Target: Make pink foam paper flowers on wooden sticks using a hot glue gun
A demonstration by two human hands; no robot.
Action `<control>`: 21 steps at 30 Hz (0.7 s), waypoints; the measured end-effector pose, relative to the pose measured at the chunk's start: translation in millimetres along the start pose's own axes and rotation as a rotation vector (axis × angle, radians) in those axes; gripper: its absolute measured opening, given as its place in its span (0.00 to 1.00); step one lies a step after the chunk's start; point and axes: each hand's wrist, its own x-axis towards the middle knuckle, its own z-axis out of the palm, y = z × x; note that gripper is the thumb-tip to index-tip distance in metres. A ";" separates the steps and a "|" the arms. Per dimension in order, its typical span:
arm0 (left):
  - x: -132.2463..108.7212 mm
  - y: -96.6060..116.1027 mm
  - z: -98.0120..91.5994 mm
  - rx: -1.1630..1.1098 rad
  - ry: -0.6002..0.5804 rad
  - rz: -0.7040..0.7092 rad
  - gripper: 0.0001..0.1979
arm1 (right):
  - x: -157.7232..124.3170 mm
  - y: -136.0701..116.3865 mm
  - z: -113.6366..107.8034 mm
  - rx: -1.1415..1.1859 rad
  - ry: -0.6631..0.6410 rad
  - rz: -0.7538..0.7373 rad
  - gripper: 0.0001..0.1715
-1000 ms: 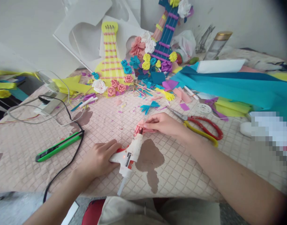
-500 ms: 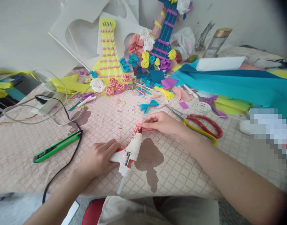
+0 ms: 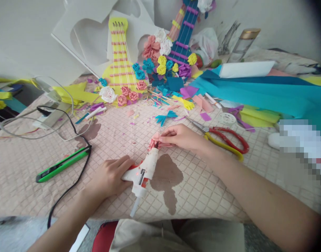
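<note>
My left hand [image 3: 115, 176] is wrapped round the handle of a white hot glue gun [image 3: 146, 169], which lies tilted with a clear glue stick [image 3: 134, 207] poking from its rear end. A small red light shows on its side. The gun's dark nozzle touches or nearly touches a pink crepe paper flower [image 3: 153, 140]. The fingers of my right hand [image 3: 178, 137] pinch that flower from the right side. Part of the flower is hidden behind the nozzle and fingertips. Scissors [image 3: 218, 138] with red and yellow handles lie just beyond my right wrist.
A green hair straightener [image 3: 62, 165] with a black cord lies left. Behind stand a yellow paper guitar [image 3: 120, 66] and a blue one [image 3: 184, 33], with paper flowers. Blue crepe paper [image 3: 255, 92] and a clear bottle [image 3: 244, 45] are at right, a power strip [image 3: 49, 117] at left.
Both hands, the glue gun and the pink flower hold almost the same position. The view has shifted very slightly.
</note>
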 end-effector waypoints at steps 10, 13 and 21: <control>0.7 0.0 1.8 -0.019 -0.005 -0.009 0.09 | -2.0 -2.8 1.3 -0.039 0.013 -0.008 0.06; -0.1 0.1 2.5 -0.013 -0.008 -0.014 0.09 | -0.6 -1.8 0.4 -0.035 0.014 0.007 0.06; -1.0 -0.6 1.7 -0.024 -0.036 -0.026 0.07 | -0.8 -2.5 0.6 -0.060 0.046 0.005 0.06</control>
